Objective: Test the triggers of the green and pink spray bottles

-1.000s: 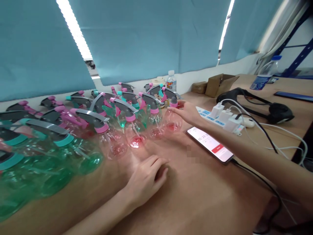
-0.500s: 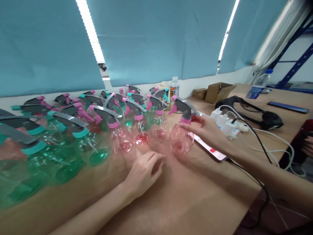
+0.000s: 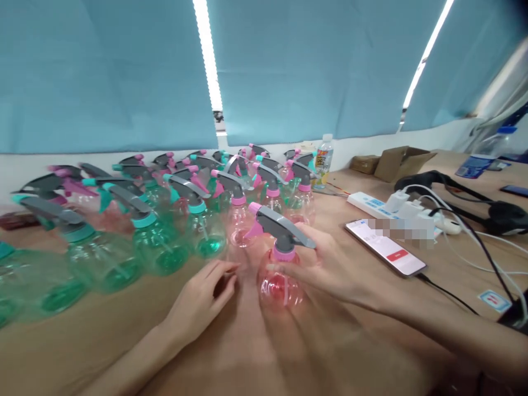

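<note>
My right hand (image 3: 325, 264) grips a pink spray bottle (image 3: 281, 286) just below its collar. The bottle is clear and round, upright, with a grey and pink trigger head pointing left. My left hand (image 3: 202, 294) rests on the table to the left of that bottle, loosely curled, a gap between thumb and fingers and nothing in it. Beyond it, another pink spray bottle (image 3: 240, 225) and a green spray bottle (image 3: 206, 234) stand in the front row. Several more pink and green ones crowd the left and back of the table.
A lit phone (image 3: 385, 247) lies on the table (image 3: 330, 341) to the right, with a power strip (image 3: 371, 206) and plugged chargers behind it. Farther back are a drink bottle (image 3: 324, 162), an open cardboard box (image 3: 402, 163) and a black headset (image 3: 507, 214). Cables trail at the right.
The pink spray bottle in my right hand has come nearer, toward the table's front. My view has turned right, so the other bottles appear shifted. The left hand stays loosely curled on the table.
</note>
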### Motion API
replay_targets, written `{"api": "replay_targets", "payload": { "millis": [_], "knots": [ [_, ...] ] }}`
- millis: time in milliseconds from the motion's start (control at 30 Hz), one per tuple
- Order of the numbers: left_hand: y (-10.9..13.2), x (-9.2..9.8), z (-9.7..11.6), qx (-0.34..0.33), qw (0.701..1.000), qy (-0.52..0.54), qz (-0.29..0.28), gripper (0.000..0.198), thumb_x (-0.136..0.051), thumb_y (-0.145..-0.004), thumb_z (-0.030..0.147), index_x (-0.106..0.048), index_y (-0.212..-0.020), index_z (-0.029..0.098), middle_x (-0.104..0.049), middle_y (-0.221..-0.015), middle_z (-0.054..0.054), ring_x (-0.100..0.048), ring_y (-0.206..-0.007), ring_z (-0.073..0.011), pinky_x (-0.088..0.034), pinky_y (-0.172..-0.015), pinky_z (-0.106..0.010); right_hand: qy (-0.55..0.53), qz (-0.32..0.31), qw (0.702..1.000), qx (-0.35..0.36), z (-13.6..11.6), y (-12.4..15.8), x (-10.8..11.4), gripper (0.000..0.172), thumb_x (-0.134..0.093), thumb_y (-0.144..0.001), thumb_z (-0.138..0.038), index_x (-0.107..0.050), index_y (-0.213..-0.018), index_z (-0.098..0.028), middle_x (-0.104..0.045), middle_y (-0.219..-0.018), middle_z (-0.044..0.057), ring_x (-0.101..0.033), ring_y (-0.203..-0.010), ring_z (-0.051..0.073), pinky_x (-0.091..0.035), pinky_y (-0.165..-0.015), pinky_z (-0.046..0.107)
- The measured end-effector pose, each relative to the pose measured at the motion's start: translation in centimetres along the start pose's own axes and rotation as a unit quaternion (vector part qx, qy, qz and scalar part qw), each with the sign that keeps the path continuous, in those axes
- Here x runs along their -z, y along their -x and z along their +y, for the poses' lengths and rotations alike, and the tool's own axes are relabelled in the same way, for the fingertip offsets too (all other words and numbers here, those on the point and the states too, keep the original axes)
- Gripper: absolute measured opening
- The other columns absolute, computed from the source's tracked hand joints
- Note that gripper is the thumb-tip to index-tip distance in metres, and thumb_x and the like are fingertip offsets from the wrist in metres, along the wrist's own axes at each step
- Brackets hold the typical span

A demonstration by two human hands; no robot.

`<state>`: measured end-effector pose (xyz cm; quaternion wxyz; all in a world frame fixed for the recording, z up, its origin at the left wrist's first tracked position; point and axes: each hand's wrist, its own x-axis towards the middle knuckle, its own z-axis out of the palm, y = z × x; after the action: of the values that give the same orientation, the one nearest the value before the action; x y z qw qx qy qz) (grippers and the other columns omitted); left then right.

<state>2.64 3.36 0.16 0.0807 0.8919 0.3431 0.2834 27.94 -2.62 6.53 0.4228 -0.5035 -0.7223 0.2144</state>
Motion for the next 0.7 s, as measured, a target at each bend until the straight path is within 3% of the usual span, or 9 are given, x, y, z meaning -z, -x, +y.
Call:
{"api": "replay_targets", "payload": {
  "millis": [200, 333, 500, 700],
  "knots": [
    [1.1, 0.4, 0.2, 0.01, 0.999, 0.029, -0.026, 0.019, -0.043, -0.094, 0.022, -0.059, -0.103, 0.022, -0.066, -0.093, -0.003, -0.066, -0.082, -0.0182, -0.053, -0.073, -0.03, -0.094, -0.05, 0.994, 0.023, -0.3, -2.2, -2.1, 0.045, -0.076, -0.07, -0.038, -0.054, -0.107, -0.026, -0.058, -0.086, 0.0, -0.055, -0.069, 0.015, -0.048, -0.063, 0.03],
    [1.3, 0.2, 0.2, 0.01, 0.999, 0.039, -0.035, 0.02, -0.042, -0.094, 0.021, -0.058, -0.106, 0.022, -0.065, -0.096, -0.004, -0.065, -0.085, -0.0192, -0.052, -0.075, -0.032, -0.128, -0.071, 0.989, 0.016, -0.8, -3.3, -2.5, 0.034, -0.068, -0.076, -0.038, -0.054, -0.106, -0.028, -0.044, -0.066, -0.006, -0.034, -0.048, 0.01, -0.032, -0.045, 0.026],
    [1.4, -0.1, 0.2, 0.008, 0.998, 0.045, -0.042, 0.021, -0.043, -0.093, 0.019, -0.056, -0.109, 0.021, -0.064, -0.098, -0.005, -0.065, -0.087, -0.0198, -0.053, -0.076, -0.034, -0.193, -0.061, 0.979, 0.039, -0.8, -4.4, -3.5, 0.015, -0.066, -0.08, -0.032, -0.057, -0.091, -0.027, -0.037, -0.065, -0.006, -0.033, -0.054, 0.011, -0.03, -0.05, 0.026],
    [1.4, -0.2, 0.2, 0.012, 0.999, 0.023, -0.034, 0.024, -0.045, -0.091, 0.015, -0.055, -0.111, 0.022, -0.064, -0.101, -0.006, -0.064, -0.092, -0.022, -0.053, -0.081, -0.037, -0.211, -0.057, 0.973, 0.068, 0.0, -5.1, -4.4, 0.016, -0.063, -0.082, -0.025, -0.051, -0.072, -0.024, -0.041, -0.068, -0.004, -0.038, -0.058, 0.011, -0.034, -0.051, 0.025]
  ]
}}
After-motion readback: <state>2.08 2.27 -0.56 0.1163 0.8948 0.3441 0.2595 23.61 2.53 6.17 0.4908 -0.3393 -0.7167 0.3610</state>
